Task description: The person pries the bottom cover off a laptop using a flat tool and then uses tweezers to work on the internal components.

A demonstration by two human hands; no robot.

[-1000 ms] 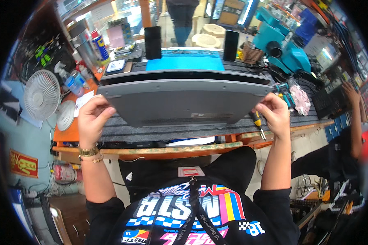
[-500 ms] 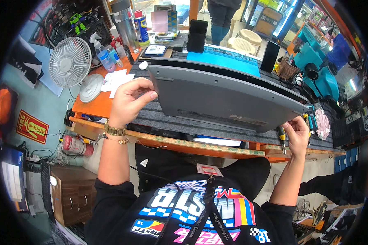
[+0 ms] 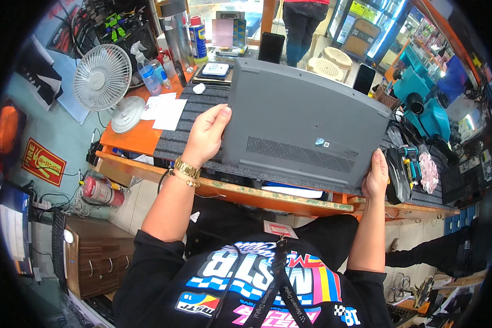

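Desk fan (image 3: 100, 77), spray bottle (image 3: 148, 75), white papers (image 3: 170, 113). My left hand (image 3: 208, 133) grasps left edge of gray laptop (image 3: 303, 117), raised over striped mat (image 3: 175, 141), underside toward me, partly blocking 2 black phones (image 3: 270, 47). My right hand (image 3: 375, 176) grasps right edge. Beyond: teal microscope (image 3: 434, 116), pink cloth (image 3: 429, 172).

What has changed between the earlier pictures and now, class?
The laptop has been tilted so its underside faces the camera more fully, and it now hides the blue mat. The left hand and right hand still hold its sides; nothing was let go. The fan stands where it was.
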